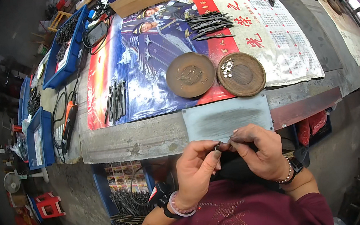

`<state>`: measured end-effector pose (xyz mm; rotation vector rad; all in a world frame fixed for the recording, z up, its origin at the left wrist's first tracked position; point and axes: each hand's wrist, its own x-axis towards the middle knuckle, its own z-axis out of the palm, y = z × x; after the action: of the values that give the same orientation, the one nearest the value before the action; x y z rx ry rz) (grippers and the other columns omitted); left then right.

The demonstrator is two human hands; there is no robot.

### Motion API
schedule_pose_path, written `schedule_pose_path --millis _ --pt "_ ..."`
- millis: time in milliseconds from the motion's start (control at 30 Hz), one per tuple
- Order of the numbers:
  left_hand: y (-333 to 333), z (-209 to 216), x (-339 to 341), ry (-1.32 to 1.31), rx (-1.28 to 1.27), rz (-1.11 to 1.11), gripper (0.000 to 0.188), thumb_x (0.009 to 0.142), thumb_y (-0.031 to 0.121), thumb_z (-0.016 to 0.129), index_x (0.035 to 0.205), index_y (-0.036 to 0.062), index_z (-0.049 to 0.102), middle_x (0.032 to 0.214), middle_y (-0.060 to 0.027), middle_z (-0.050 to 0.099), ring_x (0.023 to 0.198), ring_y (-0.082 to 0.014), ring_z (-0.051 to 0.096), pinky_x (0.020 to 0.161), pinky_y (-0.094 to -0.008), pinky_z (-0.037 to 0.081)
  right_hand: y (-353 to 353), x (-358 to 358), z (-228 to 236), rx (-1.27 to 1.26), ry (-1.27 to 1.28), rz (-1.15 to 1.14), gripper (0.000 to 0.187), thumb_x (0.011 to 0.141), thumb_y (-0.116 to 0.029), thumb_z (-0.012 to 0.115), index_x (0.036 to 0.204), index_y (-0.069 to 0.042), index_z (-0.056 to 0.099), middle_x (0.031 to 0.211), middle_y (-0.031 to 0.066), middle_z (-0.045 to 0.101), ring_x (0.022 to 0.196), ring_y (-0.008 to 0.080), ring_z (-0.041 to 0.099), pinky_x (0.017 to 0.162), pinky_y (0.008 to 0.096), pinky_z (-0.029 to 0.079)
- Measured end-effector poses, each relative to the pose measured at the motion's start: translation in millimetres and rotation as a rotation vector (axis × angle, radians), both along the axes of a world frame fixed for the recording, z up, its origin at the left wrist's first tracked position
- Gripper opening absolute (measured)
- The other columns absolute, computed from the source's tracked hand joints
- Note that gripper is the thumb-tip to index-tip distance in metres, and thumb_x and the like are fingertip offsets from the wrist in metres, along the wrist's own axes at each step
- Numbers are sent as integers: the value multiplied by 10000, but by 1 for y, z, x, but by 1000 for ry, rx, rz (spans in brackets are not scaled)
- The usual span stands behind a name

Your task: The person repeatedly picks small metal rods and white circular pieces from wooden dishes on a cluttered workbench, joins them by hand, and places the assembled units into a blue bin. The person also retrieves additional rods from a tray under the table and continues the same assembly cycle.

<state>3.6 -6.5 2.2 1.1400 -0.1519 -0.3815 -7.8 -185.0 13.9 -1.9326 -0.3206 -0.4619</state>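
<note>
My left hand (196,170) and my right hand (261,149) meet just in front of the bench's front edge. Thumb and forefinger of the left are pinched on a small dark piece (217,146), mostly covered by the fingers. The right fingertips are pressed together against its other end; what they grip is hidden. Beyond the hands lies a pale blue-grey plate (195,133) with a dark smudge. Behind it sit two round brown dishes: the left dish (177,85) has small thin metal bits in it, and the right dish (257,74) holds several small white round pieces.
A printed poster (151,102) covers the bench (115,142). On it lie two piles of slim black pieces, a far pile (210,23) and a left pile (116,100). An orange-black tool (69,123) with a cable and a blue bin (45,136) stand at the left.
</note>
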Motion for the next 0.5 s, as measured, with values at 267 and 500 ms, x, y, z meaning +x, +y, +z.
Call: schedule_pose_path --millis 267,500 --pt "-3 4 -1 -42 4 -4 197 949 21 573 1142 -14 549 1076 -112 665 703 -61 544 585 -175 440 6 -5 -1 -67 -90 -52 152 796 5 723 914 -6 627 799 112 624 680 252 617 613 321 504" --pt "-8 5 -4 75 -109 -22 192 948 26 578 1134 -15 549 1094 -110 664 699 -71 549 574 -179 430 10 -7 -8 -203 -282 -197 258 701 36 739 947 -9 674 817 81 632 698 235 623 638 339 512"
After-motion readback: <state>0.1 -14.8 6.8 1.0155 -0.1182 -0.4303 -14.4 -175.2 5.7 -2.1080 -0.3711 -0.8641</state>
